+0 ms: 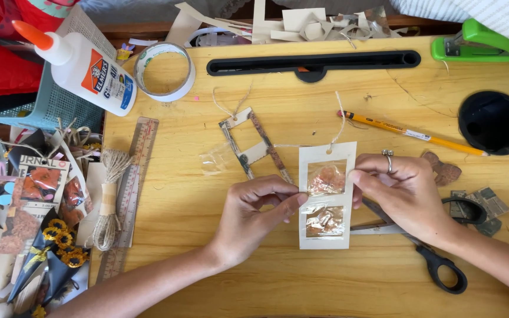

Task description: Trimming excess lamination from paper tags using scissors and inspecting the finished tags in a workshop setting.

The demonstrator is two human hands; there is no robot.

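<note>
Head view: our left hand [251, 215] and right hand [399, 191] pinch the paper tag [327, 194] between them, steadying its edges flat on the tabletop [266, 282]. Scissors [437, 262] lie under the right wrist.

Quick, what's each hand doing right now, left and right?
Left hand: pinched shut on the white two-window paper tag, at its left edge.
Right hand: pinched shut on the tag's right edge.

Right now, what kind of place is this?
Likely a home craft desk: a glue bottle, tape roll, scissors and paper scraps surround the hands holding a small paper tag.
</note>
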